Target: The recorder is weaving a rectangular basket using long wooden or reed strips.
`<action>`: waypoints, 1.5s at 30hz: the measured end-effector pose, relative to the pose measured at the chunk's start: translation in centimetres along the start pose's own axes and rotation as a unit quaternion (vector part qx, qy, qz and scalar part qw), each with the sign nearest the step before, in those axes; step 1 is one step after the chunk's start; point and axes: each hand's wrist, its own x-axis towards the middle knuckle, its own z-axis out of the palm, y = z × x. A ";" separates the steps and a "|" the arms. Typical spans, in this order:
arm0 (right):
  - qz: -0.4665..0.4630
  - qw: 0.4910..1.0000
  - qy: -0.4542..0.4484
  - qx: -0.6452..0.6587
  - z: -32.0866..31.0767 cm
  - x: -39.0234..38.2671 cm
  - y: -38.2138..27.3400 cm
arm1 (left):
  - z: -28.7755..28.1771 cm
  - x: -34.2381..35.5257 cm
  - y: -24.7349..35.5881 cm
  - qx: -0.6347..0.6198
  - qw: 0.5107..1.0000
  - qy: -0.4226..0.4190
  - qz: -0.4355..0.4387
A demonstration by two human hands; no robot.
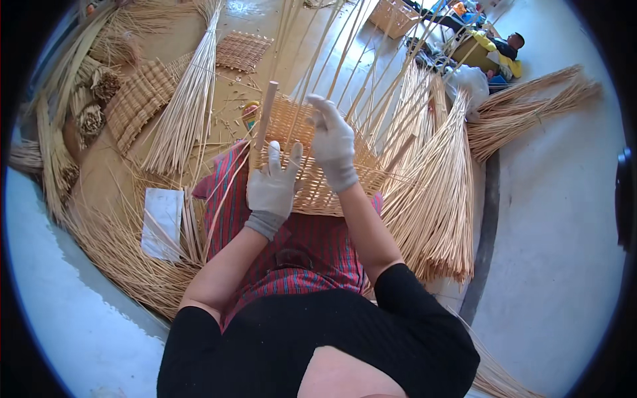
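Note:
A half-woven wicker basket [323,194] sits on my lap, with long upright canes rising from its far walls. My left hand [272,186], in a pale glove with a grey cuff, lies on the basket's near left part. Two of its fingers point up and apart; the thumb is hard to make out. Beside it a thick wooden stick [267,109] stands at the left corner. My right hand [334,147], also gloved, is raised over the basket's middle, its fingers bent together near the upright canes. Whatever those fingers pinch is too small to tell. Another thick stick [400,152] leans at the right corner.
Striped red cloth [305,249] covers my legs. Cane bundles [438,219] lie close on the right, with a pale bundle [186,99] and woven panels [142,103] to the left. Loose canes [133,259] and a white sheet [162,222] lie near left. A person [511,46] is far right.

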 end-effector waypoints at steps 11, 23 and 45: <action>0.074 0.973 0.162 -0.147 -6.7 -10.8 1.5 | -0.9 -2.8 -2.7 -0.411 0.895 0.167 -0.048; -0.219 0.975 0.006 -0.024 5.0 -6.4 -9.8 | 11.4 -4.2 -15.2 -0.708 0.673 0.043 -0.211; 0.007 0.985 -0.031 -0.172 2.7 4.5 -4.5 | 0.6 4.0 -10.3 -0.628 0.751 -0.115 -0.169</action>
